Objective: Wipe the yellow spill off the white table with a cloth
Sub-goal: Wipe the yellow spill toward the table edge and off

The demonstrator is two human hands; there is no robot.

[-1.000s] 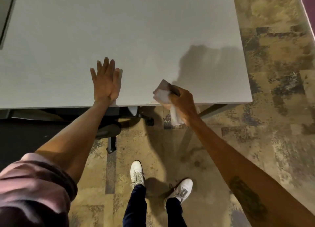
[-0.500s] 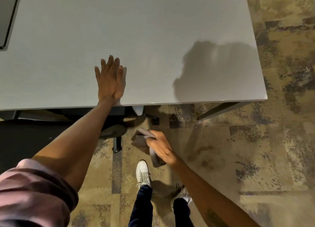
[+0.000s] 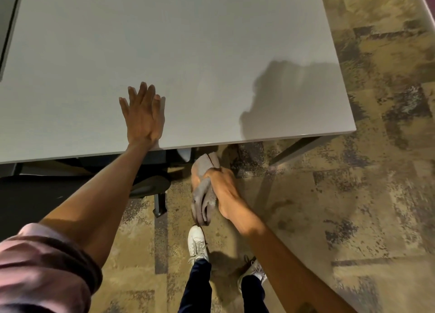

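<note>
The white table [image 3: 211, 42] fills the upper part of the head view; I see no yellow mark on its surface. My left hand [image 3: 143, 117] lies flat, palm down, on the table near its front edge. My right hand [image 3: 221, 185] is below and in front of the table edge, over the carpet, closed around a crumpled grey cloth [image 3: 202, 195] that hangs down from the fist. The cloth does not touch the table.
A dark screen edge [image 3: 8, 28] sits at the table's far left. A black office chair [image 3: 150, 183] stands under the table by my left arm. A dark table leg [image 3: 294, 148] slants down at the right. My white shoes [image 3: 197, 244] stand on patterned carpet.
My right hand with the cloth left the table's front edge and dropped below it, then rose a little closer to the edge. My left hand stayed flat on the table.
</note>
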